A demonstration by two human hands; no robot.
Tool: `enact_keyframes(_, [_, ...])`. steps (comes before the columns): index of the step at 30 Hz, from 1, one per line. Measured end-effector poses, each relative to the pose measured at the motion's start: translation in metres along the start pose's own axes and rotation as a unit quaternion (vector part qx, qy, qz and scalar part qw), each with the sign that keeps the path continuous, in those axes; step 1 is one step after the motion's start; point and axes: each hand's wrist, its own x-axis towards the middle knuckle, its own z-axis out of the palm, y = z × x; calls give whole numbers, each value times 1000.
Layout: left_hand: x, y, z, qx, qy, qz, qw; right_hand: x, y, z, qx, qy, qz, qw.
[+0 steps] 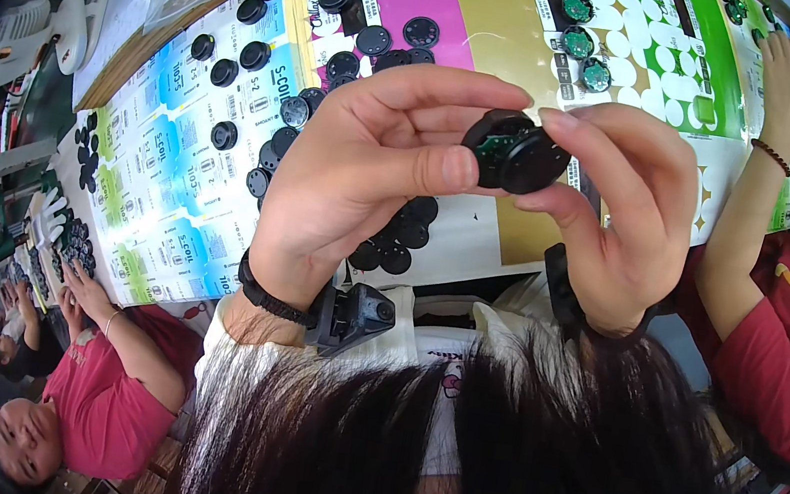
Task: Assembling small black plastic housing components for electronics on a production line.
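Observation:
Above the table, my left hand (pixel 359 146) grips a round black housing (pixel 487 141) between thumb and fingers, with a bit of green circuit board showing in it. My right hand (pixel 639 196) pinches a black disc-shaped cover (pixel 536 163) by its edge, thumb below and index finger above. The cover overlaps the housing and stands tilted against it; whether the two are joined I cannot tell. Beneath my left hand lies a cluster of black discs (pixel 398 237), some with small holes, partly hidden by the hand and wrist.
Black round parts (pixel 254 55) are scattered over the printed sheets to the left. Several green circuit boards (pixel 577 42) lie at the far side. A wooden strip (pixel 157 37) edges the table at the left. A co-worker's arm (pixel 773 108) reaches in at right; another person in red (pixel 118 385) sits at left.

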Motion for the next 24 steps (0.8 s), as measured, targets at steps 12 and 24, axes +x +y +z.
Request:
enact_keyframes(12, [6,-6,5,6,-23,8,1000,4,-6,-6,-15,-12,-10,1000])
enact_keyframes(24, [-4,-9,34,283,115,94,948,-2,4,0,-36,-3,-60,998])
